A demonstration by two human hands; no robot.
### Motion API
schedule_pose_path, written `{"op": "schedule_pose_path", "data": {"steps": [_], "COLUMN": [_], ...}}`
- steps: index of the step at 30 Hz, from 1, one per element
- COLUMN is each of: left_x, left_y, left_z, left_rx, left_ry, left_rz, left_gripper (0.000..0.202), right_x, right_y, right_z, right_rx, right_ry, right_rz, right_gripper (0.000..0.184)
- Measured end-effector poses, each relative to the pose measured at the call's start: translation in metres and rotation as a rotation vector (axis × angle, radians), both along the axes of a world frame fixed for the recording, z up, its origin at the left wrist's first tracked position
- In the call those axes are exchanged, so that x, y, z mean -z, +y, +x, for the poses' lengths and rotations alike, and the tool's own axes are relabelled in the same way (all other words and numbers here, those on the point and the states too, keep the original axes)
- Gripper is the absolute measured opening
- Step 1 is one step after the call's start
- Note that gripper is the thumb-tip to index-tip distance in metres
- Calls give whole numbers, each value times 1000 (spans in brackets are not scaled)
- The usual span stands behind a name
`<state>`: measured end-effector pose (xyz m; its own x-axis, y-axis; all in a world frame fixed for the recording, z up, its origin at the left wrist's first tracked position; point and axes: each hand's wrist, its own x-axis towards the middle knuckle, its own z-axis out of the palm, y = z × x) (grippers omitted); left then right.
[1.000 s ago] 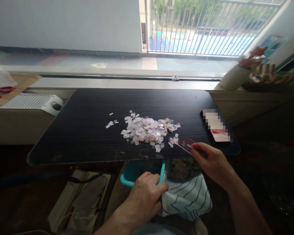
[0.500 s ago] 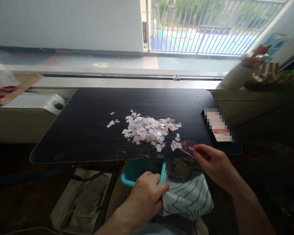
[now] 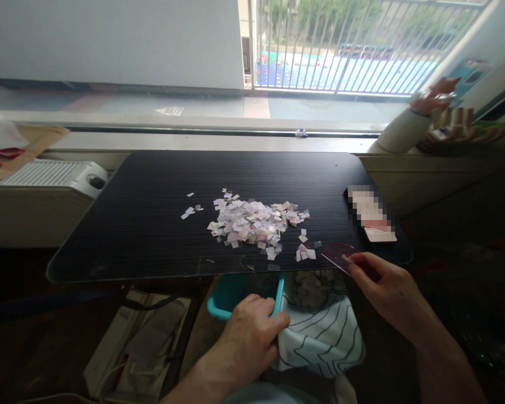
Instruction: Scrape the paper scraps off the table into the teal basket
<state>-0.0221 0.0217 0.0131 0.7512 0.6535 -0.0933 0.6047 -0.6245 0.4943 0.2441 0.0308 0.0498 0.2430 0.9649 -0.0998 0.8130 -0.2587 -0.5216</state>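
Observation:
A heap of small paper scraps (image 3: 255, 221) lies in the middle of a black ribbed tabletop (image 3: 151, 224). A few loose scraps (image 3: 305, 252) sit near the front edge. My right hand (image 3: 385, 289) pinches a clear pink half-round plastic piece (image 3: 339, 252) flat on the tabletop, just right of those scraps. My left hand (image 3: 248, 339) is closed on the rim of a teal bin (image 3: 231, 294) held under the table's front edge. A white striped cloth (image 3: 320, 339) lies beside the bin.
A small box (image 3: 370, 216) lies at the table's right edge. A white radiator (image 3: 46, 177) stands at the left, the window sill behind. Another person's sleeve and hand (image 3: 421, 115) rest at the far right. Flat items lie on the floor at lower left.
My right hand has drawn the pink plastic piece to the right, away from the loose scraps near the front edge. My left hand and the bin have stayed put.

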Motion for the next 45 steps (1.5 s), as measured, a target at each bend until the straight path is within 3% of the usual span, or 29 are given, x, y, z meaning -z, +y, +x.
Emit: {"op": "schedule_pose_path", "data": {"steps": [6,18,24,28,41,45], "left_x": [-1,-1,-2,-2,-1,-1], "left_y": [-1,-2,-1,-1,0,1], "left_z": [0,2,3,2,1,0], "left_rx": [10,6,10,10,19,14], "left_ry": [-4,1,1,1,2,7], "left_rz": [-3,-11,-8,-6,-2,-7], "left_gripper": [10,10,8,7,7,7], "right_x": [4,3,5,9,11,13], "right_y": [0,-4,2,7,12,17], "right_z": [-1,6,-6,-15,-18,-19], "right_rx": [-81,22,-64,-42,-119,-45], "right_ry": [59,33,257,371,335,345], "right_rz": [21,-23,-46,-4,-41,13], "right_gripper": [24,25,26,28,26,27]}}
